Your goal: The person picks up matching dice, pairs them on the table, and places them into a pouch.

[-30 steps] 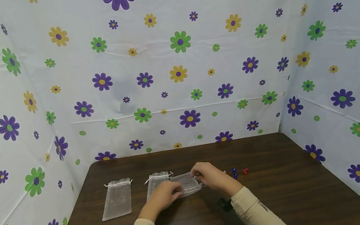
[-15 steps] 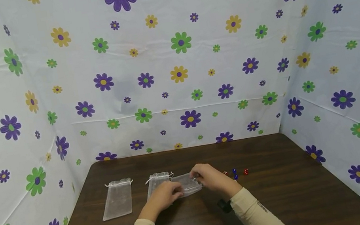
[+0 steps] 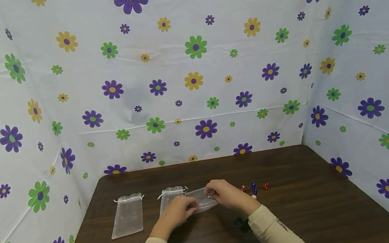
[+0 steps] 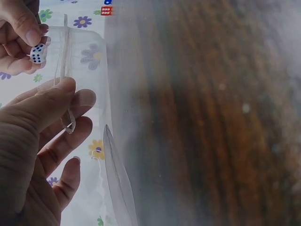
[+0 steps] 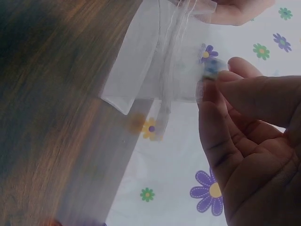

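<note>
Between the thumb and fingers of my left hand (image 3: 178,212) is the drawstring edge of a sheer white organza bag (image 3: 200,194). The left wrist view shows this pinch close up, with a loop of drawstring (image 4: 69,125) hanging below the thumb. My right hand (image 3: 227,194) pinches a white die (image 4: 37,53) with blue pips between thumb and fingertips. That die is right at the mouth end of the bag, overlapping the sheer fabric in the right wrist view, where it looks blurred.
A flat organza bag (image 3: 127,216) lies at the left of the dark wooden table (image 3: 312,213). Another organza bag (image 3: 170,193) lies partly behind my left hand. Several loose dice, including a red die (image 3: 266,186) and a blue die (image 3: 253,185), sit right of my right hand.
My right hand has shifted slightly left along the bag, uncovering more of the red and white dice beside its wrist. The left hand keeps its hold in nearly the same place.
</note>
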{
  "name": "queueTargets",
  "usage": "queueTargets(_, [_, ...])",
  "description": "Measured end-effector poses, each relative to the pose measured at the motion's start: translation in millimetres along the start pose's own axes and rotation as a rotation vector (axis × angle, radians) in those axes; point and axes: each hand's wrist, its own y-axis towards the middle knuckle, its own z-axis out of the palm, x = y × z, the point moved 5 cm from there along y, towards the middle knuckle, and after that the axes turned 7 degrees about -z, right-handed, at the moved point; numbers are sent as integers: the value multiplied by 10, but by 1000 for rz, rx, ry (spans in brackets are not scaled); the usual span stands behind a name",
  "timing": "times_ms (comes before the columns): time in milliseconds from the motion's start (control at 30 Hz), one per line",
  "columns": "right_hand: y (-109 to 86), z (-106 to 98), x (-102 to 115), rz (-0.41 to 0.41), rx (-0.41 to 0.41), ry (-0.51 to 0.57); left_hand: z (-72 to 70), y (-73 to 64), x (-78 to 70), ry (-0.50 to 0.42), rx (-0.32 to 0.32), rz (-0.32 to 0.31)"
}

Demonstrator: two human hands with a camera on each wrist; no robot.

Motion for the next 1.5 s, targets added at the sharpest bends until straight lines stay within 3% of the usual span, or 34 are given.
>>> queueTargets(300, [-32,-22,-6,26,-10,-16,5,-27,2,26,-10,5])
queueTargets(633, [-52,-55,-26,17,-45,-20,-60,-18,-10,53,-81,10])
queueTargets(1033, [-120,-133,-106,112,-118,59,-109,-38,-38,52,-169,39])
queueTargets(1233, [-223,-197,-375,187,-213,65,-116,-49,-43,58,-209,47])
queueTargets(1500, [-528,-171,-950,442,-272,26,-96,-53,-49,77,-237,89])
